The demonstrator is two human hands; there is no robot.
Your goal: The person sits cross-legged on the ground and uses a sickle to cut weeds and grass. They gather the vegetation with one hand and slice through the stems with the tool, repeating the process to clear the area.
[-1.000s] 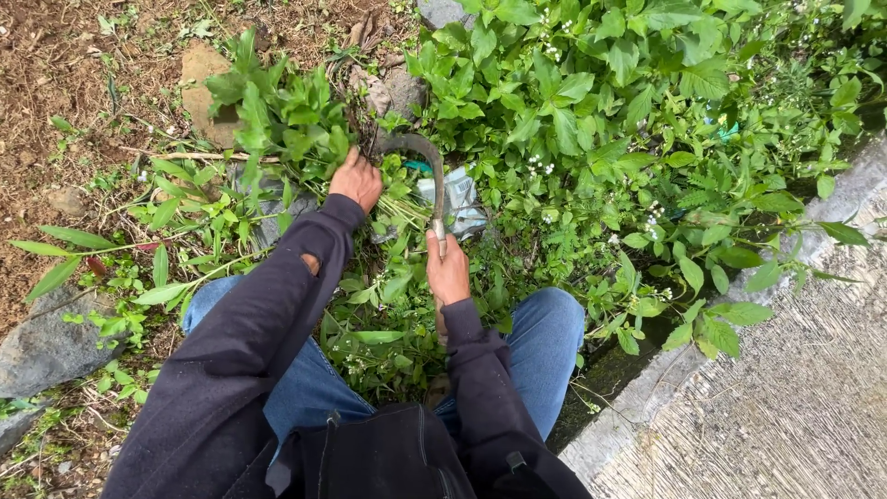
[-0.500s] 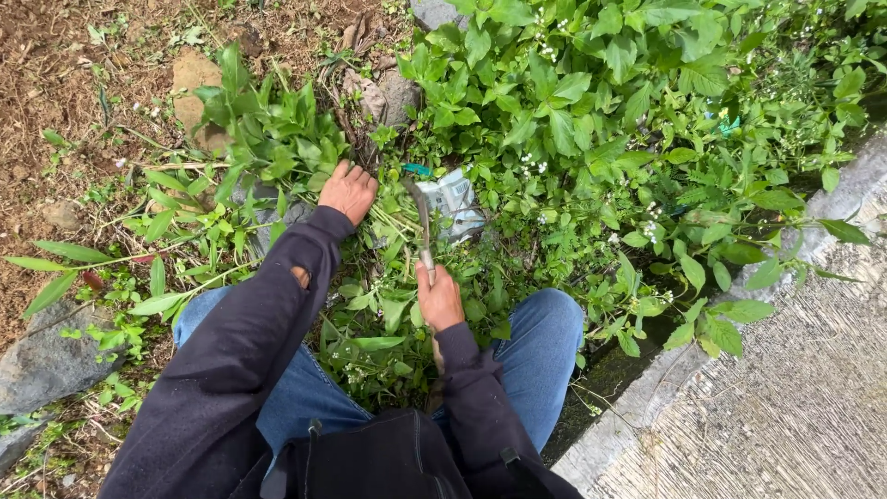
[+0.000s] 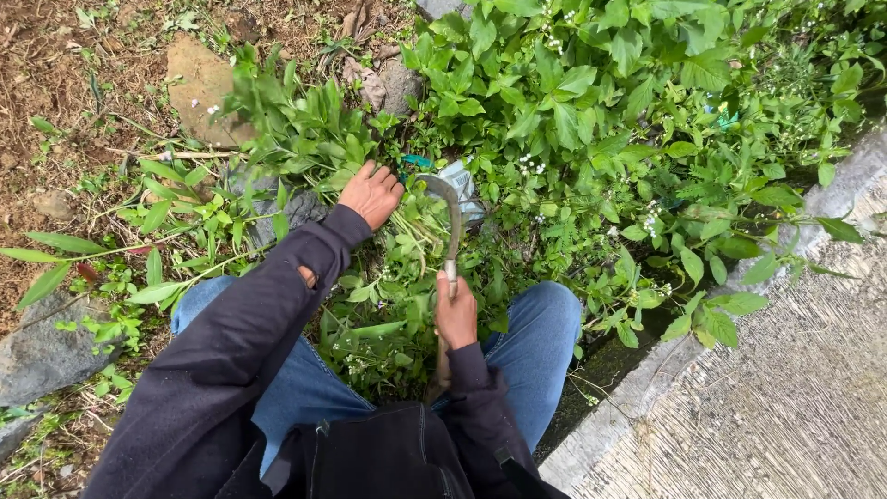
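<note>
My left hand (image 3: 370,194) is closed around a bunch of leafy green weeds (image 3: 305,129), gripping their stems low near the ground. My right hand (image 3: 455,316) grips the wooden handle of a sickle (image 3: 448,217). Its curved grey blade hooks left toward the stems just beside my left hand. I am crouched with both knees in blue jeans (image 3: 536,337) spread, and dark sleeves cover both arms. A crumpled piece of light plastic litter (image 3: 465,189) lies just behind the blade.
Dense broad-leaved weeds (image 3: 601,102) fill the ground ahead and to the right. A concrete kerb and pavement (image 3: 785,397) run along the right. Bare brown soil (image 3: 55,74), a tan stone (image 3: 199,83) and a grey rock (image 3: 42,351) lie to the left.
My right hand has drawn the sickle back toward my body, the blade sliding down along the stems. My left hand keeps its hold on the weeds.
</note>
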